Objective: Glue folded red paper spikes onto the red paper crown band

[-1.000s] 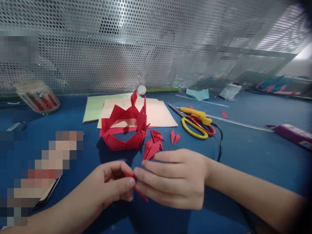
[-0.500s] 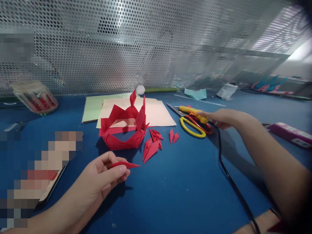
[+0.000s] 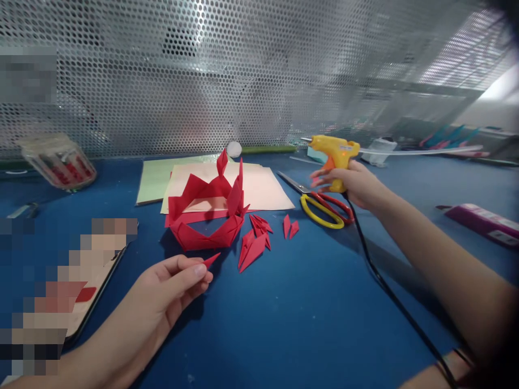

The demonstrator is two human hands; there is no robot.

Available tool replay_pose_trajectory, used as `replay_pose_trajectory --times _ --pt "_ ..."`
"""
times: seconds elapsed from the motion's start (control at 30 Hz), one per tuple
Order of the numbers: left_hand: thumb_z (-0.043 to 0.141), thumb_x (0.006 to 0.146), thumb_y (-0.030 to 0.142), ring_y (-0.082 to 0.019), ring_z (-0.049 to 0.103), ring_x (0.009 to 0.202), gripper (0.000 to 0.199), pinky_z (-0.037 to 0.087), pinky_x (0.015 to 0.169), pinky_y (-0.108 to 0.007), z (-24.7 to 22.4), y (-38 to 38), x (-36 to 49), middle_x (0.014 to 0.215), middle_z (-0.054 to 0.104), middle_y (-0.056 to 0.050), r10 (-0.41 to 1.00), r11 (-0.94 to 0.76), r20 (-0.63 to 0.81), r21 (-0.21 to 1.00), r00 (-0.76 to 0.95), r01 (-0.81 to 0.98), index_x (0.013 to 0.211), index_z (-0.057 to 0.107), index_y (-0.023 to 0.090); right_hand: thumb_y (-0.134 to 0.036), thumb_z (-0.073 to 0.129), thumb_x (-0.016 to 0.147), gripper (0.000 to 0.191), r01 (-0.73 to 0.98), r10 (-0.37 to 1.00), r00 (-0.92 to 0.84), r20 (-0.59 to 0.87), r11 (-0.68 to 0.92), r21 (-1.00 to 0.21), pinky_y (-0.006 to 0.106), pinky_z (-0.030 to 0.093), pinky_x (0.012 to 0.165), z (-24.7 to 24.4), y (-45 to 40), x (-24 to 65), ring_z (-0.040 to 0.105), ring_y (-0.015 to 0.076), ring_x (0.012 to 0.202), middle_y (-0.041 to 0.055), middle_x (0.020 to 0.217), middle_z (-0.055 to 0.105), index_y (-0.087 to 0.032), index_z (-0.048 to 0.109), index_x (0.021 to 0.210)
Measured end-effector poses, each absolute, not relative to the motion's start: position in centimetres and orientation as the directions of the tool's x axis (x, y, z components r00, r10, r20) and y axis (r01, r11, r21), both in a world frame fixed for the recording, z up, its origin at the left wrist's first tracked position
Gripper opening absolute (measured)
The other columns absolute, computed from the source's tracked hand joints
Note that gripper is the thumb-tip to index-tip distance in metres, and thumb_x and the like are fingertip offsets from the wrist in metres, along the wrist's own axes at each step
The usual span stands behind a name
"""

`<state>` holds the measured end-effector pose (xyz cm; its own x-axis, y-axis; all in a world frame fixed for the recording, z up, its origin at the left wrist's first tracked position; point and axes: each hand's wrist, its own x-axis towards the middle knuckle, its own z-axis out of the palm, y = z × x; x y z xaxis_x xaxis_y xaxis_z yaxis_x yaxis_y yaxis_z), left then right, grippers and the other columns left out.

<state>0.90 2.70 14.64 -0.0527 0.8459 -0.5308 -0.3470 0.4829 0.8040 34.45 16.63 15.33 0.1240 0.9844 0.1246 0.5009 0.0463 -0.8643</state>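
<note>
A small folded red paper piece (image 3: 212, 259) is pinched between thumb and fingers of my left hand (image 3: 178, 289), its pointed tip showing. My right hand (image 3: 357, 183) grips a yellow hot glue gun (image 3: 330, 148) by its handle, raised above the scissors, nozzle pointing left. A long glue stick (image 3: 421, 151) sticks out of its back. Just beyond my left hand stands a red folded paper crown (image 3: 205, 232) with upright points on its right and far sides. Several folded red pieces (image 3: 253, 251) lie right of the crown, and two smaller ones (image 3: 286, 226) beside them.
Scissors (image 3: 324, 210) with yellow and red handles lie under the glue gun. Paper sheets (image 3: 263, 186) sit behind the crown. A phone (image 3: 87, 308) lies at left, a glass jar (image 3: 60, 162) farther back. The black cord (image 3: 389, 292) runs toward me. Perforated metal (image 3: 141, 81) closes the back.
My right hand has lifted the glue gun off the table and turned it upright. My left hand has shifted slightly left, and its red piece now points more upward.
</note>
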Motion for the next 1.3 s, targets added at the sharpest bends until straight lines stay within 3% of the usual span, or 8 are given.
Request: replay_pose_trajectory --times 0.1,0.27,0.4,0.63,0.83,1.3 --pt "0.069 0.073 0.013 -0.012 0.064 0.065 0.014 0.053 0.063 -0.017 14.5 2.9 0.8 0.064 0.068 -0.005 0.841 0.513 -0.541 0.802 -0.009 -0.306 0.059 0.067 0.015 -0.019 0.050 0.075 0.002 0.399 0.980 -0.068 0.189 0.200 -0.895 0.023 0.042 0.055 15.4 15.3 32.1 0.051 0.0069 0.054 0.0015 0.073 0.056 -0.017 0.049 0.075" --pt "0.073 0.069 0.019 -0.012 0.060 0.064 0.008 0.053 0.063 -0.019 14.0 2.8 0.5 0.061 0.064 -0.002 0.845 0.516 -0.534 0.807 0.016 -0.287 0.063 0.068 0.017 -0.027 0.065 0.067 0.016 0.358 0.939 -0.265 0.219 0.307 -0.882 0.023 0.037 0.049 14.5 12.8 28.3 0.047 0.0088 0.052 -0.0025 0.058 0.050 -0.016 0.053 0.070" --pt "0.075 0.067 0.023 -0.012 0.058 0.064 0.008 0.052 0.063 -0.019 13.6 2.8 0.4 0.061 0.062 0.000 0.853 0.510 -0.520 0.820 0.037 -0.260 0.065 0.068 0.019 -0.022 0.069 0.060 0.020 0.424 0.878 -0.219 0.426 0.479 -0.769 0.020 0.036 0.043 14.1 11.0 25.7 0.044 0.0086 0.048 -0.0049 0.055 0.049 -0.020 0.050 0.066" --pt "0.069 0.071 0.021 -0.010 0.051 0.058 0.007 0.050 0.064 -0.018 13.4 3.0 0.4 0.058 0.058 0.002 0.864 0.499 -0.501 0.840 0.050 -0.212 0.065 0.066 0.021 -0.022 0.062 0.064 0.012 0.572 0.768 -0.315 0.557 0.622 -0.535 0.021 0.041 0.045 13.7 9.9 24.1 0.052 0.0111 0.048 -0.0032 0.055 0.056 -0.020 0.050 0.063" --pt "0.069 0.072 0.023 -0.010 0.050 0.059 0.008 0.048 0.064 -0.018 13.5 2.8 0.3 0.058 0.056 0.003 0.870 0.492 -0.490 0.849 0.059 -0.191 0.065 0.065 0.022 -0.020 0.060 0.067 0.010 0.593 0.719 -0.377 0.583 0.671 -0.445 0.019 0.040 0.045 13.5 9.7 23.6 0.051 0.0095 0.046 -0.0043 0.056 0.057 -0.021 0.050 0.066" --pt "0.067 0.075 0.021 -0.010 0.050 0.061 0.011 0.047 0.063 -0.017 13.9 2.7 0.6 0.059 0.055 0.003 0.865 0.498 -0.500 0.851 0.035 -0.168 0.064 0.065 0.021 -0.020 0.062 0.073 0.012 0.549 0.710 -0.459 0.533 0.699 -0.458 0.020 0.043 0.050 13.3 9.6 23.7 0.055 0.0100 0.051 -0.0041 0.060 0.058 -0.021 0.050 0.072"
